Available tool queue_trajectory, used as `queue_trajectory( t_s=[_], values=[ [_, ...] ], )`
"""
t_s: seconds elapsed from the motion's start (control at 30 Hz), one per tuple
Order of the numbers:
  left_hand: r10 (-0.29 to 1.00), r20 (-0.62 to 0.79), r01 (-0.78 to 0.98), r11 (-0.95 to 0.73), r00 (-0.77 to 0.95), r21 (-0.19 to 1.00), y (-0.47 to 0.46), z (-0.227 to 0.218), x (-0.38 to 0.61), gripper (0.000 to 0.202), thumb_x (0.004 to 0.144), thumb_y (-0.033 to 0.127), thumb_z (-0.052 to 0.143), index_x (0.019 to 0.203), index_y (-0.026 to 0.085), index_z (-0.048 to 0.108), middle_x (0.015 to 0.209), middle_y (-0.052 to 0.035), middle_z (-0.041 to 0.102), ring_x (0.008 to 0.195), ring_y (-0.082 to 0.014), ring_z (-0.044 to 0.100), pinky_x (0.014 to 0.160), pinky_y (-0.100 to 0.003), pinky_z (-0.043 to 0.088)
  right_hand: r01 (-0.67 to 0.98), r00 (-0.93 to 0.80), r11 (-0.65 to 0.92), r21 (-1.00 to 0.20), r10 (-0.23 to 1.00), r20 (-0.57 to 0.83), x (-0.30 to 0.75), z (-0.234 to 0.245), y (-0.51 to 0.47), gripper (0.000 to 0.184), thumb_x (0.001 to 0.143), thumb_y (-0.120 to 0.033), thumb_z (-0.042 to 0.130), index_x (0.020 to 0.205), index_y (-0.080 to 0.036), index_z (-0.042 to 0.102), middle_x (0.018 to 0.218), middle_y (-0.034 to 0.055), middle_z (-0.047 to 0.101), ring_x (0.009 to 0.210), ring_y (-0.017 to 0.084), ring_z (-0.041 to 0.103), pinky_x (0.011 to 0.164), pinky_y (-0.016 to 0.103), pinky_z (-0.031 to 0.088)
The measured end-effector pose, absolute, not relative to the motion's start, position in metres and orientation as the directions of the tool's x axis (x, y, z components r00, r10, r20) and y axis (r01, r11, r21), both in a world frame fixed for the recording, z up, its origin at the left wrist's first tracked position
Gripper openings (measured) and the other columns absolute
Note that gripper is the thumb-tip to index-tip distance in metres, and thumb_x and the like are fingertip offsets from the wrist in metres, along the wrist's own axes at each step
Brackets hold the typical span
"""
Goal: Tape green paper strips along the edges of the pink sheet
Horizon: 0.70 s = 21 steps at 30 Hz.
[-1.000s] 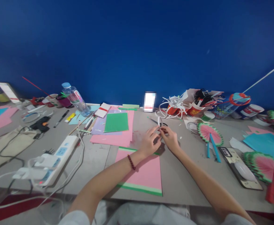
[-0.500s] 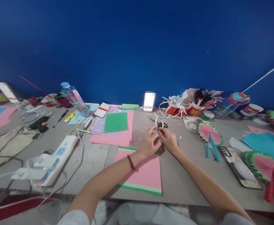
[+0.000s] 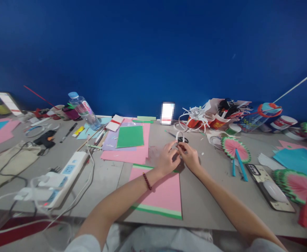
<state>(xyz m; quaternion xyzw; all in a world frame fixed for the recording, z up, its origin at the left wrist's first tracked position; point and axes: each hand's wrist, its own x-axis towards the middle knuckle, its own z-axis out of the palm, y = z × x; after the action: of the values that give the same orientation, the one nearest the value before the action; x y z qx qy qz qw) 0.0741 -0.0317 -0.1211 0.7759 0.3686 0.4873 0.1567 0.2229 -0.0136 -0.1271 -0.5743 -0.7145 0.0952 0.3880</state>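
My left hand (image 3: pixel 168 157) and my right hand (image 3: pixel 190 156) meet at the fingertips near the middle of the table, both pinched. Between them they hold a narrow white strip (image 3: pixel 177 135) that arches up in a loop; its lower ends are hidden by the fingers. Just behind the fingertips lie scissors with black handles (image 3: pixel 185 140), partly covered. Below my wrists rests a pink sheet (image 3: pixel 161 192) with green bands along its near and far edges. My left forearm crosses over it.
Left are a power strip (image 3: pixel 68 175) with cables, a glue gun (image 3: pixel 45 138) and a tilted bottle (image 3: pixel 84 111). A green sheet (image 3: pixel 130 136) tops stacked paper. Behind are a phone (image 3: pixel 167 113) and cups of white scraps (image 3: pixel 195 115). Right are pleated fans (image 3: pixel 236 149) and another phone (image 3: pixel 258 182).
The loop of white strip has shifted slightly at the fingertips and shows a little wider. Both hands stay in almost the same place.
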Motion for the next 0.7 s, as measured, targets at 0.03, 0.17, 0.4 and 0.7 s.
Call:
queue_trajectory(
  t_s=[0.03,0.17,0.4,0.7],
  values=[
    [0.727,0.637,0.415,-0.678,0.257,0.607,-0.0316,-0.1212,0.0741,0.008,0.082,0.014,0.054,0.087,0.019,0.058,0.134,-0.0112,0.048,0.118,-0.0235,0.052,0.100,-0.044,0.045,0.745,-0.032,0.315,-0.589,0.898,0.439,0.2225,-0.1267,-0.0140,0.024,0.090,-0.038,0.046,0.096,-0.024,0.065,0.085,0.0054,0.072,0.070,0.019,0.067,0.066,0.028,0.049],
    [0.739,0.619,0.401,-0.668,0.265,0.627,-0.0307,-0.1213,0.0747,0.009,0.081,0.014,0.054,0.087,0.019,0.058,0.131,-0.0115,0.048,0.116,-0.0232,0.053,0.099,-0.044,0.047,0.759,-0.030,0.295,-0.580,0.906,0.421,0.2218,-0.1264,-0.0150,0.023,0.089,-0.037,0.048,0.097,-0.024,0.065,0.083,0.0047,0.073,0.070,0.020,0.068,0.064,0.028,0.049],
    [0.744,0.628,0.431,-0.656,0.229,0.619,-0.0291,-0.1227,0.0756,0.008,0.078,0.014,0.056,0.085,0.019,0.059,0.119,-0.0102,0.051,0.111,-0.0227,0.052,0.098,-0.043,0.046,0.782,-0.042,0.308,-0.542,0.894,0.447,0.2222,-0.1297,-0.0136,0.023,0.089,-0.036,0.048,0.096,-0.025,0.066,0.082,0.0043,0.073,0.071,0.020,0.068,0.064,0.027,0.049],
    [0.725,0.641,0.396,-0.681,0.251,0.616,-0.0306,-0.1213,0.0742,0.007,0.081,0.016,0.054,0.086,0.020,0.056,0.120,-0.0102,0.053,0.118,-0.0223,0.050,0.101,-0.043,0.043,0.649,-0.020,0.301,-0.699,0.925,0.380,0.2213,-0.1290,-0.0115,0.020,0.085,-0.030,0.048,0.098,-0.024,0.063,0.087,0.0056,0.072,0.075,0.021,0.068,0.070,0.031,0.053]
  ],
)
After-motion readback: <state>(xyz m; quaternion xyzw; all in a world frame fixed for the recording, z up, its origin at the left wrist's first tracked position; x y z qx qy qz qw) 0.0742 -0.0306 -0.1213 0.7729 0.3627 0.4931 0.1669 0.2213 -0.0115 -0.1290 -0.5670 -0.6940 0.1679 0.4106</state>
